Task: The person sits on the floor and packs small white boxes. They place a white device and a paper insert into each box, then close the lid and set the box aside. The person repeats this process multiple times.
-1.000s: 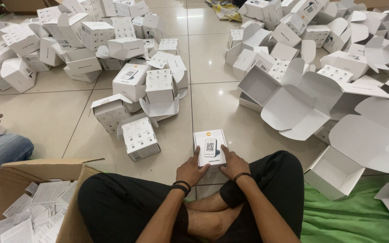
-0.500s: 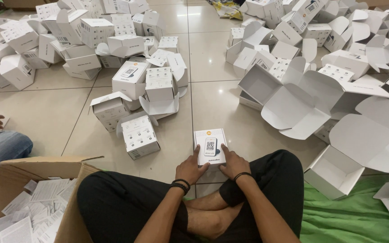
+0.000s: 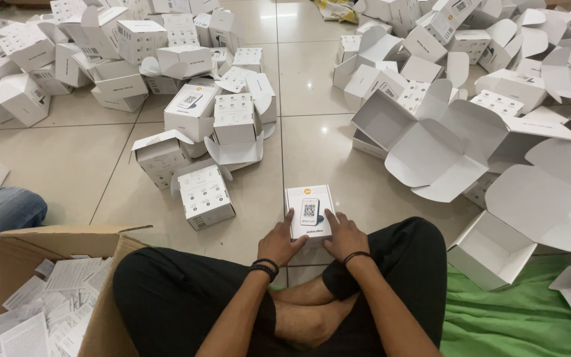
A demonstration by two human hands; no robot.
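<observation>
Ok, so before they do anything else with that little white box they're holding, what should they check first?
1. Both hands on the box: the left hand and right hand press the small white box from either side. Ok.
2. Box sits flat on the tiled floor: ok.
3. Box fully closed: the top looks shut, but the side flaps are hidden. Cannot tell.
4. Room around it: the nearest closed box lies apart to the left. Ok.
5. Cardboard carton of paper slips within reach by the left knee: ok.
6. Open flat boxes on the right are spread in a heap, not tidy. Not ok.
</observation>
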